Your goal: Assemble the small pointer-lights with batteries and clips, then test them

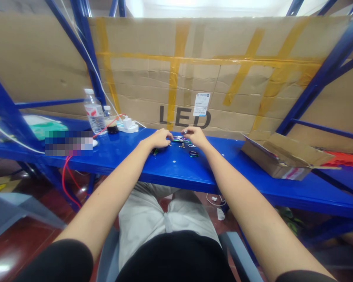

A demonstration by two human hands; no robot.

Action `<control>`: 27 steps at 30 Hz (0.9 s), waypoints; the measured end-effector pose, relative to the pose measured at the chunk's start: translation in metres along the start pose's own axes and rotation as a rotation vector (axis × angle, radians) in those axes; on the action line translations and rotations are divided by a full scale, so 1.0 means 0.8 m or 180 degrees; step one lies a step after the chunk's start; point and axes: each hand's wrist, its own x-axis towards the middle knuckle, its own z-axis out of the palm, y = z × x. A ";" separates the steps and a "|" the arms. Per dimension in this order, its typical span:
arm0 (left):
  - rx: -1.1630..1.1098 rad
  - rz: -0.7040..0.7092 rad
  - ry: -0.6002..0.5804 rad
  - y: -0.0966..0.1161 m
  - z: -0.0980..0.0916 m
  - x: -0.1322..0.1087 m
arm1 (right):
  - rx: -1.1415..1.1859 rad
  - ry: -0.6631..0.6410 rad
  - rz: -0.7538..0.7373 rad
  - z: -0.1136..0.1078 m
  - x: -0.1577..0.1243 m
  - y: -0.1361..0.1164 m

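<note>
Both hands are over the blue table, by a small pile of shiny coloured metal pieces. My left hand is at the pile's left side, fingers bent down; what its fingertips hold, if anything, is too small to tell. My right hand is at the pile's right side, thumb and finger pinched on a small silvery piece. Nearer the front lies a dark, greenish-purple looped piece, with a pale loop behind it. Tiny brownish bits lie between the hands. A green piece shows beneath my left hand.
An open cardboard box stands at the right. A water bottle, a dark-filled small bottle and a white power strip with cables are at the left. A large cardboard sheet rises behind the table between blue posts.
</note>
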 end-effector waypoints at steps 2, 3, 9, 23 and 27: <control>0.0071 -0.0072 -0.0179 -0.004 0.004 0.000 | 0.0158 -0.0138 0.0106 0.000 -0.002 -0.003; 0.0101 -0.0075 -0.0250 -0.005 0.007 0.001 | 0.0199 -0.0194 0.0150 0.000 -0.002 -0.004; 0.0179 -0.0017 -0.0414 -0.006 0.016 0.009 | -0.0012 -0.0304 0.0126 0.000 -0.003 -0.007; -0.0788 0.0060 0.0594 0.023 0.004 0.008 | -0.0253 -0.0324 0.0149 0.002 0.001 0.002; -0.0926 0.0359 0.1055 0.033 0.001 0.011 | -0.0276 -0.0388 0.0083 0.002 0.000 0.003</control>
